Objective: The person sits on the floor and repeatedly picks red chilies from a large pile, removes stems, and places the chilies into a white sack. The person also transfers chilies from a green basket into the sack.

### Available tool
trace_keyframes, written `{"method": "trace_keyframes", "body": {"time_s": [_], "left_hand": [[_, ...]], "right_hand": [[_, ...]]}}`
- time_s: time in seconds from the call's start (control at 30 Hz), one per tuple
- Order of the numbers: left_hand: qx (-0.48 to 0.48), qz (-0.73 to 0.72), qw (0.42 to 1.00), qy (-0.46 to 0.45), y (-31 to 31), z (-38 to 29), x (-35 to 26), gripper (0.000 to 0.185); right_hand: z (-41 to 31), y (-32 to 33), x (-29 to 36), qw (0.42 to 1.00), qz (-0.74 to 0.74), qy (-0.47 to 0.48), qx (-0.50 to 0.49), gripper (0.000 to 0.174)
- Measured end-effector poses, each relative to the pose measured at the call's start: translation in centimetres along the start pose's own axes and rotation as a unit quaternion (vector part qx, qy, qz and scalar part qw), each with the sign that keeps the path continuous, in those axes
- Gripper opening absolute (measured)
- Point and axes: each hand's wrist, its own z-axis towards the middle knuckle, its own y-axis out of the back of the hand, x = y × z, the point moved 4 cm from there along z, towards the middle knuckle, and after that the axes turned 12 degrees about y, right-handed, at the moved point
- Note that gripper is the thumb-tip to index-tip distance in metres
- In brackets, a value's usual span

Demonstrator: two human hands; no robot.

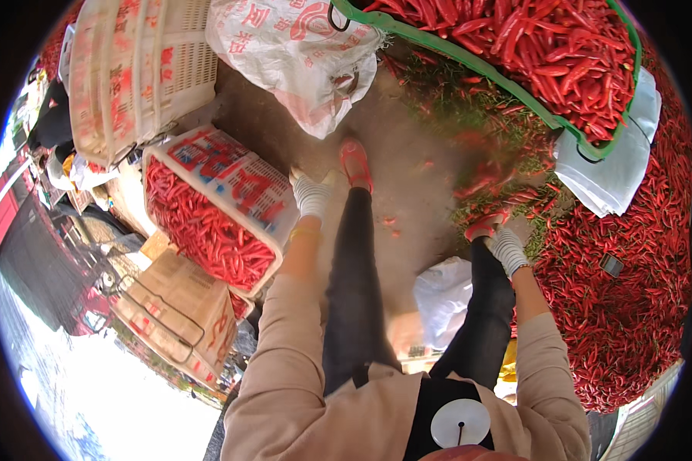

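My left hand [313, 192], in a striped white work glove, hangs beside the near wall of a white plastic crate full of red chili peppers [207, 225]; its fingers are partly hidden and I see nothing held. In a matching glove, my right hand [507, 249] is low by my right shoe and the edge of a large heap of red chilies [617, 311]; whether its fingers grip anything is unclear. A green-rimmed container of red chilies [542, 52] stands at the top right, and a white woven sack with red print [300, 57] lies at the top centre.
Stacked plastic crates [144, 69] stand at the upper left, with another crate [179, 305] below the full one. Green stems and loose chilies [467, 104] litter the ground. A folded white sack [605, 155] and a small dark rectangular object [612, 265] lie on the heap. A white plastic bag [445, 299] lies between my legs.
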Motion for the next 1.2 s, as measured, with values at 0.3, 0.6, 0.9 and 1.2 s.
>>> {"method": "trace_keyframes", "body": {"time_s": [0.3, 0.6, 0.9, 1.2], "left_hand": [[-0.23, 0.088, 0.963, -0.113, -6.4, 20.8, -14.9, 0.111], [0.228, -0.544, 0.798, -0.126, -5.0, 30.1, -6.9, 0.03], [0.081, -0.314, 0.928, -0.181, 4.1, 11.3, -2.8, 0.05], [0.127, -0.119, 0.952, -0.252, 9.7, -3.5, -0.3, 0.043]], "right_hand": [[34.2, 3.0, 15.0, 0.986, 0.125, 0.038, -0.102, 0.054], [48.1, 6.0, 26.9, 0.91, 0.334, -0.029, -0.243, 0.053], [34.1, 2.5, 22.7, 0.613, 0.701, 0.128, -0.343, 0.044], [13.6, 7.7, 22.3, 0.674, 0.709, 0.025, -0.205, 0.033]]}}
